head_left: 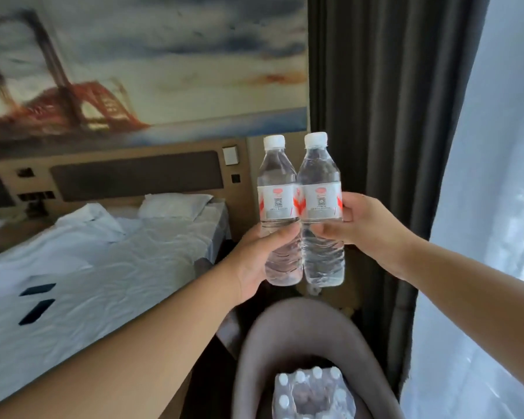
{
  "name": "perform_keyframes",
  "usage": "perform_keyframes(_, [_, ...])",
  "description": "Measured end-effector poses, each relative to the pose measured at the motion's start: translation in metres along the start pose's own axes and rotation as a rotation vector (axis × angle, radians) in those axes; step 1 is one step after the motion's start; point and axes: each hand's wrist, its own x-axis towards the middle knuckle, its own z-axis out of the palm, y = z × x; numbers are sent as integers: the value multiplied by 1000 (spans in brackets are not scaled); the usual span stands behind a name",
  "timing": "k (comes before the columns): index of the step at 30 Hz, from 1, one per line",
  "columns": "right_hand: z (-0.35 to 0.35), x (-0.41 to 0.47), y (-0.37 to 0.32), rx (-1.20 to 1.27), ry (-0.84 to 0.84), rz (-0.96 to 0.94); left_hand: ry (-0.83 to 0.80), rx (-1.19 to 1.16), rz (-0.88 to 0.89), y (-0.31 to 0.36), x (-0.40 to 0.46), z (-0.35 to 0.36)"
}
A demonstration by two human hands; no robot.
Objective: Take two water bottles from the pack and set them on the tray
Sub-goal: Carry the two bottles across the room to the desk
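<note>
I hold two clear water bottles upright and side by side in front of me, their sides touching. My left hand [256, 261] grips the left bottle [277, 189] around its lower half. My right hand [366, 225] grips the right bottle [321, 182] just below its label. Both bottles have white caps and white labels with red marks. The plastic-wrapped pack [312, 394] of several white-capped bottles sits below on the seat of a grey chair [288, 322]. No tray is in view.
A bed with white sheets [109, 267] and a pillow [173, 205] lies to the left, with two dark flat items [37, 300] on it. Dark curtains [390, 116] and a sheer white curtain [496, 207] hang at the right. A wooden headboard runs behind.
</note>
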Motion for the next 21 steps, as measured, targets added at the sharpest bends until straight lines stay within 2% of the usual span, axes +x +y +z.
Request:
perform_keyframes(8, [-20, -16, -41, 61, 54, -90, -52, 61, 39, 56, -17, 33])
perform_keyframes(13, [-31, -20, -39, 74, 59, -83, -101, 24, 15, 58, -15, 42])
perform_keyframes(21, [-32, -20, -24, 134, 41, -120, -38, 47, -6, 54, -13, 51])
